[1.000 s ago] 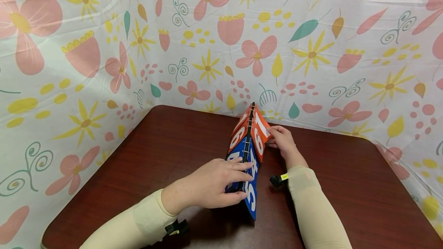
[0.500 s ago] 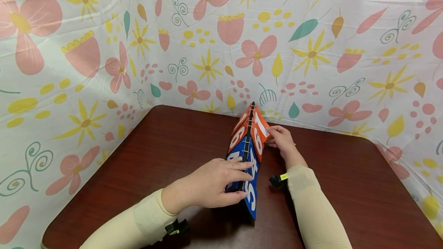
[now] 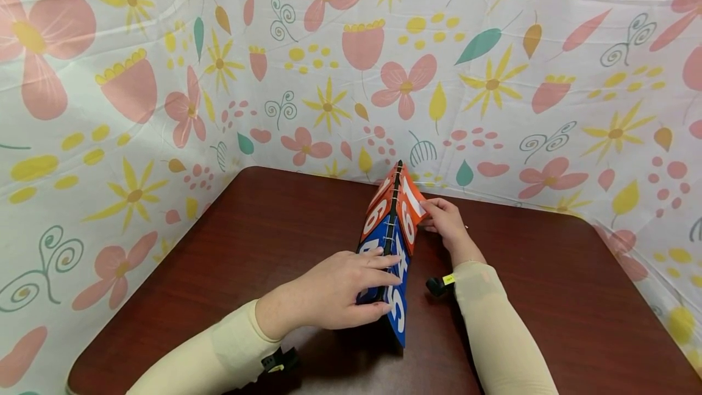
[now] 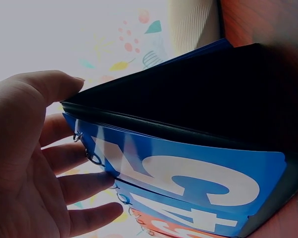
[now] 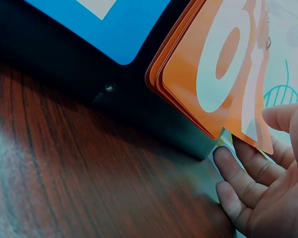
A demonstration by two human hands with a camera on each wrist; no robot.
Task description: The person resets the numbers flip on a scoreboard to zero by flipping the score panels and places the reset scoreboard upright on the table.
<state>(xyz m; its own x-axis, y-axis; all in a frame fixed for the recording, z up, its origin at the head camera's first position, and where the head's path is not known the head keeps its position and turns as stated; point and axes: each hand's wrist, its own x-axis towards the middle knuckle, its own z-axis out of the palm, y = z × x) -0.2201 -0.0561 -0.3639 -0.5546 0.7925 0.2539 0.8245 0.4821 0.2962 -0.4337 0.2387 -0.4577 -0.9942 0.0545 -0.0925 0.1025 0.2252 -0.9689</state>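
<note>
A tabletop flip scoreboard point(image 3: 394, 218) stands like a tent, with ring-bound number cards on both slopes. My left hand point(image 3: 342, 291) rests across the ridge at its near end, fingers extended over the blue cards point(image 3: 396, 313). In the left wrist view the thumb touches the black frame's point(image 4: 188, 94) top corner and the fingers lie by the rings. At the far end my right hand point(image 3: 446, 224) pinches the outer edge of an orange-red card point(image 5: 253, 114) between thumb and fingers. That card is lifted slightly off the stack bearing a white digit point(image 5: 223, 54).
The scoreboard stands on a dark red-brown wooden table point(image 3: 285, 218) with rounded corners. Flower-printed fabric point(image 3: 329, 66) hangs behind and to the left. Small black wrist devices point(image 3: 439, 286) sit on both light sleeves point(image 3: 499, 322).
</note>
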